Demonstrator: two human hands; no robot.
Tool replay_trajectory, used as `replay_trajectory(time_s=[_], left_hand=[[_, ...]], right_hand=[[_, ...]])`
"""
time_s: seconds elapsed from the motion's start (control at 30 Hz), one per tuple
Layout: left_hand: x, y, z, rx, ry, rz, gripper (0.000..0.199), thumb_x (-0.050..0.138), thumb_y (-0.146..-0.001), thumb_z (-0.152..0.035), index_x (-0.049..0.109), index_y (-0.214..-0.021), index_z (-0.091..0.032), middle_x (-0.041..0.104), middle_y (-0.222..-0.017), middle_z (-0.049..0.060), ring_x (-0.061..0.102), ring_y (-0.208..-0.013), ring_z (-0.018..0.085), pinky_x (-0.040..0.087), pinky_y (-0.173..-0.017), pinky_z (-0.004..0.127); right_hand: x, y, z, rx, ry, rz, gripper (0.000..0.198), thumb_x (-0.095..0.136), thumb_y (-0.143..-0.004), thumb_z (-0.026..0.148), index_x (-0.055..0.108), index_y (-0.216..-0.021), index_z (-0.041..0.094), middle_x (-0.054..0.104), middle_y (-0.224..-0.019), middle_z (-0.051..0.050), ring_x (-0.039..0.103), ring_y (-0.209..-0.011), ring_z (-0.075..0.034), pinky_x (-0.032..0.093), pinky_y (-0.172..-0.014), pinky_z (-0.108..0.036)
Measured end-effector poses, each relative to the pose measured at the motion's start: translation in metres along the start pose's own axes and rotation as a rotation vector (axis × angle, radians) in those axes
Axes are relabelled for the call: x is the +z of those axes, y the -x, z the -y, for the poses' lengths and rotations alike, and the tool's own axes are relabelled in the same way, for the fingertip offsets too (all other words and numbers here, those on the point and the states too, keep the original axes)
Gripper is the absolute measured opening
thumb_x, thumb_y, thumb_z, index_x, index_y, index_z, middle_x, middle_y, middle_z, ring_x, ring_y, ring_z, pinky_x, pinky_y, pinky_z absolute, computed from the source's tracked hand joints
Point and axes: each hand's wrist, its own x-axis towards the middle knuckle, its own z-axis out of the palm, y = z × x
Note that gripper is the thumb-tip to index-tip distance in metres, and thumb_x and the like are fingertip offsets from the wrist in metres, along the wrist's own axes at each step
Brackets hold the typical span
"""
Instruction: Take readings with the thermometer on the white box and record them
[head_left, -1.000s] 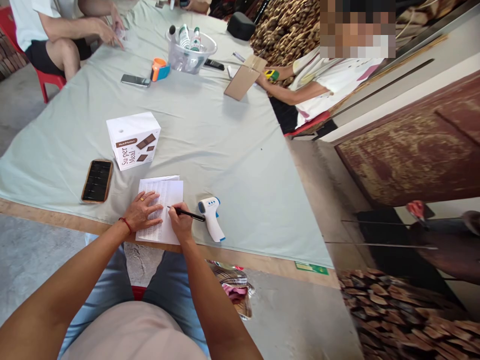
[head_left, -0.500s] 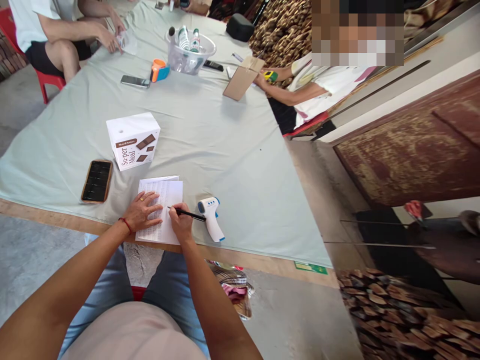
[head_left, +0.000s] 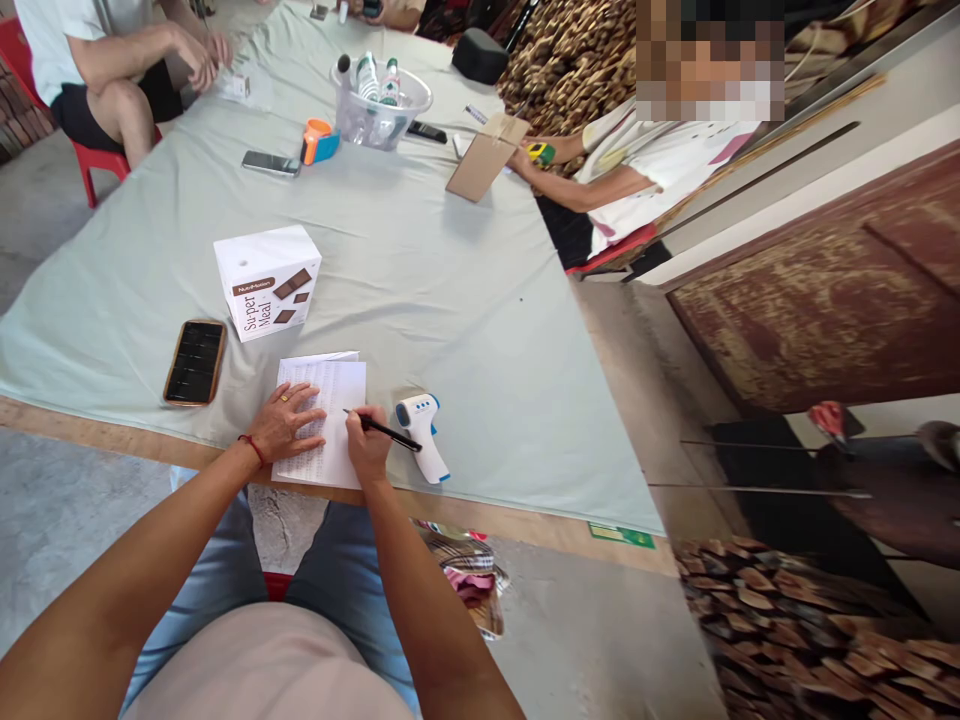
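Sheets of paper (head_left: pixel 337 385) with printed or written rows lie at the near edge of the table. My left hand (head_left: pixel 286 422) is spread flat on their left side, fingers apart. In my right hand (head_left: pixel 367 447) a black pen (head_left: pixel 391 432) is pinched, its tip over the right part of the top sheet. A white and blue infrared thermometer (head_left: pixel 421 435) lies just right of that hand, and the pen's back end overlaps it in view. Beyond the paper stands a white "Super Meal" box (head_left: pixel 268 285). A phone (head_left: pixel 195 363) in a brown case lies to its left.
A light cloth covers the table (head_left: pixel 480 290). Farther back are a clear basket (head_left: pixel 416 100) with bottles, another phone (head_left: pixel 271 163), an orange and blue object (head_left: pixel 320 143) and a cardboard box (head_left: pixel 486 158). One person sits at far left, another at right holding a yellow-green tape measure (head_left: pixel 540 152).
My right hand has shifted slightly right across the paper with the pen. My left hand stays put. At far left, the other person's hands have drawn back from a clear bag.
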Motion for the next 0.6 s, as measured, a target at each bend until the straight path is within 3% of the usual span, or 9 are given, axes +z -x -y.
replay_trajectory(time_s=[0.1,0.3,0.37,0.47,0.6], left_hand=[[0.0,0.0,0.001,0.0,0.009,-0.009,0.039,0.067,-0.083,-0.05,0.07,-0.114,-0.026,0.055,-0.141,0.01,0.043,-0.138,0.03,0.029,-0.118,0.054],[0.001,0.003,0.004,-0.003,0.059,-0.086,0.036,0.068,-0.083,-0.046,0.069,-0.11,-0.022,0.058,-0.136,0.013,0.049,-0.133,0.03,0.034,-0.115,0.054],[0.004,0.005,0.007,-0.047,0.159,-0.199,0.03,0.065,-0.087,-0.041,0.067,-0.108,-0.02,0.06,-0.131,0.013,0.054,-0.127,0.026,0.042,-0.111,0.049],[0.005,0.003,0.019,-0.225,0.308,-0.431,0.031,0.062,-0.088,-0.038,0.059,-0.113,-0.02,0.06,-0.123,0.012,0.059,-0.118,0.023,0.052,-0.101,0.043],[-0.016,-0.021,0.057,-0.543,0.322,-0.77,0.069,0.072,-0.079,-0.037,0.036,-0.136,-0.021,0.05,-0.124,0.013,0.059,-0.112,0.024,0.055,-0.093,0.043]], right_hand=[[-0.002,0.0,0.003,-0.028,-0.003,-0.054,0.022,0.046,-0.087,0.04,0.057,-0.084,0.021,0.061,-0.077,-0.002,0.057,-0.076,-0.017,0.05,-0.074,-0.032],[-0.009,-0.01,-0.006,-0.316,0.189,0.098,0.032,0.04,-0.091,0.022,0.062,-0.115,0.019,0.064,-0.105,-0.011,0.06,-0.103,-0.022,0.05,-0.093,-0.042],[-0.011,-0.014,-0.014,-0.358,0.32,0.16,0.043,0.036,-0.089,0.014,0.058,-0.126,0.019,0.063,-0.113,-0.014,0.058,-0.107,-0.024,0.05,-0.095,-0.045],[-0.013,-0.017,-0.023,-0.371,0.445,0.201,0.052,0.033,-0.085,0.008,0.056,-0.131,0.016,0.061,-0.117,-0.017,0.057,-0.111,-0.026,0.049,-0.098,-0.047],[-0.024,-0.011,-0.02,-0.367,0.447,0.163,0.055,0.033,-0.085,0.008,0.053,-0.134,0.019,0.06,-0.119,-0.015,0.056,-0.114,-0.026,0.048,-0.102,-0.047]])
